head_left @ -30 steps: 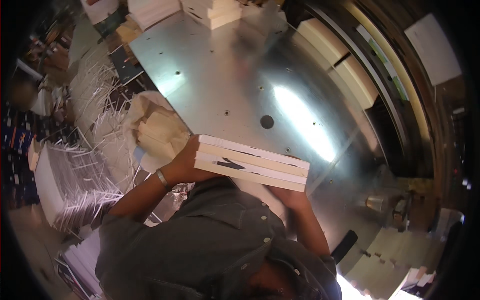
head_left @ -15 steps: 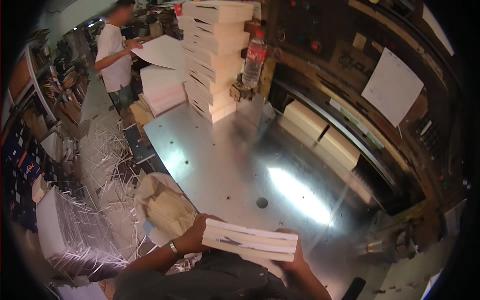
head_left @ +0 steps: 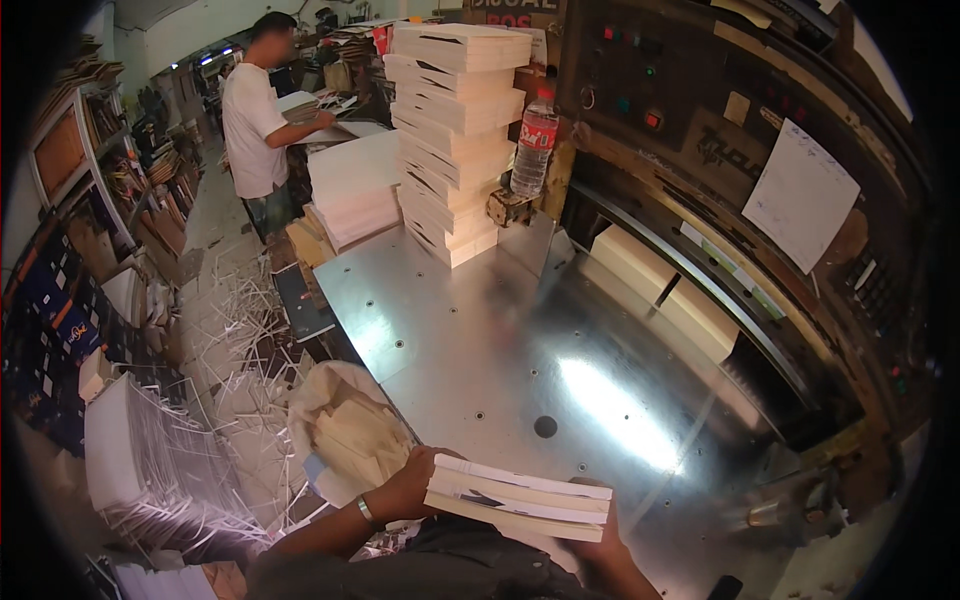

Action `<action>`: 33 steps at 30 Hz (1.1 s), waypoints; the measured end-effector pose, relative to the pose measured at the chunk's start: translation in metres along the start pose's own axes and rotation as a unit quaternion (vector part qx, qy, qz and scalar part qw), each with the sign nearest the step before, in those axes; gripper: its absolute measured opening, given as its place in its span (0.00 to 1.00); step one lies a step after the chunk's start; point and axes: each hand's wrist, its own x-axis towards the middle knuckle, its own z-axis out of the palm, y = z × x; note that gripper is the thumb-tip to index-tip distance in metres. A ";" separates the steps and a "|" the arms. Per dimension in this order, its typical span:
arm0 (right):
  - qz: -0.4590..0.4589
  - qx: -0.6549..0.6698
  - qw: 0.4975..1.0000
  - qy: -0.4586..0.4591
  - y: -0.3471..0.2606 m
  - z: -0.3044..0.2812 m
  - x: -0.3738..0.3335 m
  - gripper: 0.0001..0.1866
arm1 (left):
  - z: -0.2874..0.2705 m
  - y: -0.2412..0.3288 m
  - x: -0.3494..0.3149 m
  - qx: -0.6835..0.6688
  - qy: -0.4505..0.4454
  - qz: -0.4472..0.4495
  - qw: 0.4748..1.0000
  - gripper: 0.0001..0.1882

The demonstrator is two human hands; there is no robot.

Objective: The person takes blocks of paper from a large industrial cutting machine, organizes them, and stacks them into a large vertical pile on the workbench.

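A small stack of paperback books [head_left: 520,500], with pale page edges toward me, is held level close to my body. My left hand [head_left: 408,488] grips its left end, a metal band round the wrist. The right end is clasped by my right hand [head_left: 600,548], whose fingers are partly hidden behind the books. Beyond them lies the metal worktable [head_left: 470,350] of a cutting machine. More book blocks [head_left: 635,260] rest under the machine's front bar. A tall pile of similar books [head_left: 460,130] rises at the table's far end.
A plastic bottle [head_left: 536,145] with a red label stands beside the tall pile. Left of the table are a sack of paper scraps [head_left: 350,430], a trimmed paper stack [head_left: 160,460] and strips on the floor [head_left: 235,330]. A co-worker [head_left: 262,120] stands at a paper pile [head_left: 350,190].
My view has shifted slightly, so the scene sits lower and farther right. Both hands still hold the books. The co-worker's large raised sheet has come down.
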 end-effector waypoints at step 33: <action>0.212 0.521 0.824 0.062 -0.106 -0.051 -0.007 0.53 | -0.058 0.035 0.033 -0.368 -0.176 -0.186 0.894 0.44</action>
